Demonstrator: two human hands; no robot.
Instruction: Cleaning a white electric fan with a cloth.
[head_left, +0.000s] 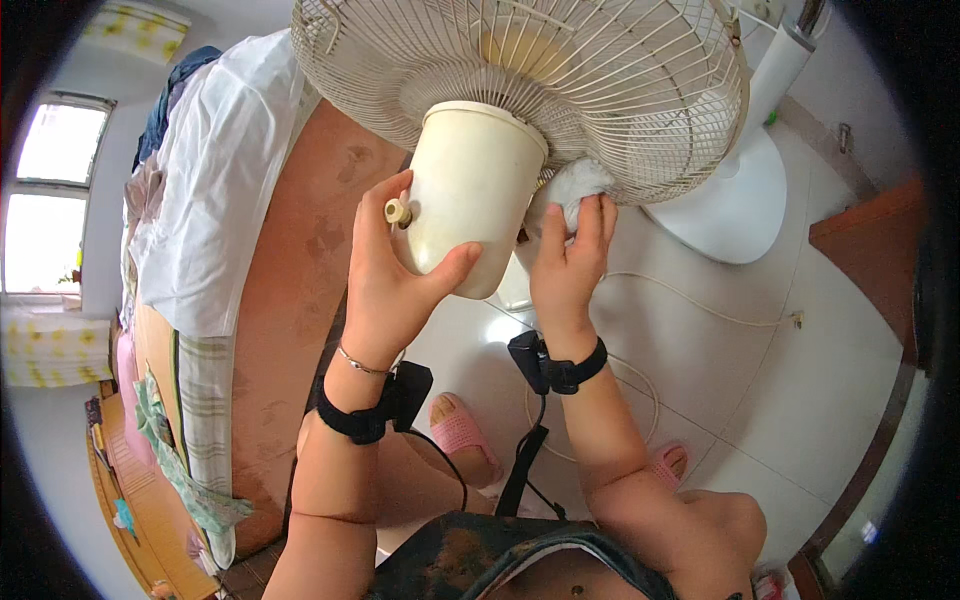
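Observation:
An electric fan stands before me, its wire grille (645, 97) tipped away at the top and its cream motor housing (480, 187) facing me. My left hand (397, 262) grips the left side of the housing, thumb across its front, fingers beside the small knob (397, 213). A bunched white cloth (579, 187) is pinched in my right hand (574, 251), pressed near the back of the grille just right of the housing. The fan's stand is mostly hidden behind the housing and my hands.
A bed with a white sheet (217, 180) and a reddish-brown side panel (300, 247) runs along the left. A white round base (731, 202) with a pole stands behind at right. A cable with a plug (796, 320) lies on the tiled floor. Brown wooden furniture (874, 240) is at far right.

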